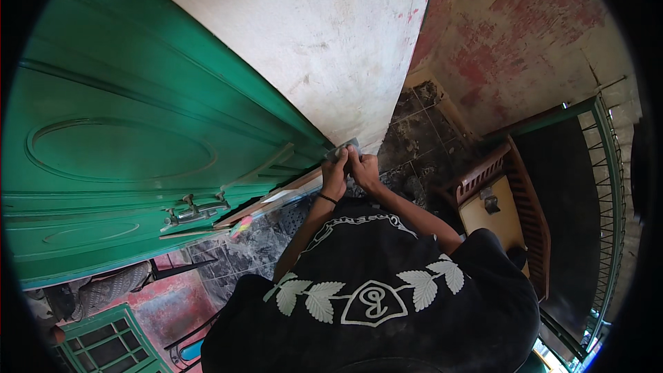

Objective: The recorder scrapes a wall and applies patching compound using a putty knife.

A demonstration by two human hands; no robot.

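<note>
My left hand (334, 177) and my right hand (364, 170) are side by side in front of me, thumbs close together. Both are closed on a small grey sheet (354, 144) that looks like sandpaper. It lies against the lower part of a scuffed white wall (331, 62), beside the edge of a green panelled door (138, 97). Fingers partly cover the sheet, so its full shape is hidden. A dark band circles my left wrist.
A metal handle (195, 211) juts from the door at left. To the right stands a wooden bench (537, 235) with a yellowish seat and a small grey object on it. Dusty dark floor tiles (414, 128) lie beyond my hands. A tyre (114, 290) shows at lower left.
</note>
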